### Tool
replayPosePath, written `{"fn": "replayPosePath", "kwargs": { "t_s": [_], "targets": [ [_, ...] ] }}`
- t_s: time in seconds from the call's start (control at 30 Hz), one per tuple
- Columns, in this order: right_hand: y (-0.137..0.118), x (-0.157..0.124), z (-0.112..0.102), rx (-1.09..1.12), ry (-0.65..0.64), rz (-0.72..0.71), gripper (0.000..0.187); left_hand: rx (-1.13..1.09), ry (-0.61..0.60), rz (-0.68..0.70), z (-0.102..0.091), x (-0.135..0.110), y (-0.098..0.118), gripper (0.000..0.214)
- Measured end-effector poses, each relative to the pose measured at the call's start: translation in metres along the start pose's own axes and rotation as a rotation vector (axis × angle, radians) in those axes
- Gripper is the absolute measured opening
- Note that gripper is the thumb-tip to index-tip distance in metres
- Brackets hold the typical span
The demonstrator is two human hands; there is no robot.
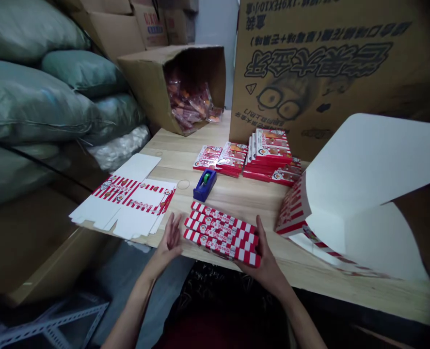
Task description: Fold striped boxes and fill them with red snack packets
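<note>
Three slim red-and-white striped boxes (pixel 222 232) stand side by side on their long edges near the table's front edge. At their right end is my right hand (pixel 267 266), its fingers along the end faces and its thumb by the front side, gripping them. My left hand (pixel 169 242) is just off their left end, fingers apart, holding nothing. Behind the boxes sits a blue tape dispenser (pixel 205 185) with a green core. Flat, unfolded striped cartons (pixel 127 198) lie stacked to the left of my left hand.
Several small red packs (pixel 273 145) are piled at the back. An open carton (pixel 147 72) on its side holds wrapped pieces (pixel 191 104). A large printed carton (pixel 324 72) stands behind. On the right is an open white-lined box (pixel 327 228). Stuffed sacks (pixel 36 97) fill the left.
</note>
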State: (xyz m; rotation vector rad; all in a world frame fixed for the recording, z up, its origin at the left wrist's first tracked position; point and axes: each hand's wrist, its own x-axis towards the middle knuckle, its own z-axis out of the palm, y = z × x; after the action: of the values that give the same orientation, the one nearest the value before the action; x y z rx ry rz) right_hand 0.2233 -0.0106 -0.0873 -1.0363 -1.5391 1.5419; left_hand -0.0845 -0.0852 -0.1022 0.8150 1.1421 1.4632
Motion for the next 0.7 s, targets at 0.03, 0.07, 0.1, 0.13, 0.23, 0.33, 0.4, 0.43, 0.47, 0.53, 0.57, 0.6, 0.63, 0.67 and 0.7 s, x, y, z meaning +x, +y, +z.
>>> {"fn": "replayPosePath", "kwargs": {
  "t_s": [0.03,0.07,0.1,0.13,0.23,0.33,0.4,0.43,0.47,0.53,0.57,0.6,0.63,0.67,0.7],
  "targets": [
    [0.004,0.002,0.002,-0.014,0.005,-0.001,0.136,-0.035,-0.006,0.015,0.002,0.007,0.004,0.110],
    [0.007,0.004,0.005,-0.025,0.019,-0.003,0.142,-0.090,-0.004,0.011,0.007,0.016,0.008,0.103],
    [0.009,0.006,0.008,-0.025,0.036,-0.006,0.146,-0.153,0.000,-0.014,0.014,0.026,0.010,0.098],
    [0.012,0.009,0.013,-0.013,0.053,-0.009,0.148,-0.206,0.004,-0.057,0.022,0.035,0.011,0.094],
    [0.018,0.014,0.027,0.059,0.125,-0.037,0.148,-0.260,0.034,-0.175,0.043,0.055,0.006,0.093],
    [0.022,0.021,0.032,0.070,0.195,-0.077,0.142,-0.243,0.106,-0.214,0.049,0.062,0.002,0.098],
    [0.021,0.030,0.028,0.058,0.207,-0.084,0.139,-0.232,0.139,-0.234,0.049,0.066,0.003,0.097],
    [0.020,0.036,0.025,0.062,0.205,-0.079,0.138,-0.229,0.140,-0.248,0.050,0.069,0.004,0.096],
    [0.018,0.042,0.021,0.076,0.201,-0.069,0.137,-0.230,0.132,-0.261,0.052,0.073,0.006,0.096],
    [0.014,0.054,0.014,0.121,0.200,-0.056,0.135,-0.239,0.108,-0.267,0.057,0.080,0.007,0.097],
    [0.013,0.059,0.011,0.137,0.204,-0.057,0.134,-0.243,0.098,-0.256,0.060,0.082,0.006,0.098],
    [0.012,0.063,0.009,0.141,0.208,-0.064,0.134,-0.243,0.092,-0.242,0.063,0.084,0.005,0.099],
    [0.011,0.064,0.007,0.126,0.207,-0.077,0.134,-0.237,0.088,-0.231,0.065,0.085,0.004,0.099],
    [0.012,0.065,0.006,0.095,0.204,-0.096,0.134,-0.226,0.084,-0.225,0.065,0.085,0.003,0.098],
    [0.013,0.064,0.006,0.057,0.195,-0.115,0.134,-0.210,0.079,-0.219,0.064,0.084,0.003,0.096]
  ]
}}
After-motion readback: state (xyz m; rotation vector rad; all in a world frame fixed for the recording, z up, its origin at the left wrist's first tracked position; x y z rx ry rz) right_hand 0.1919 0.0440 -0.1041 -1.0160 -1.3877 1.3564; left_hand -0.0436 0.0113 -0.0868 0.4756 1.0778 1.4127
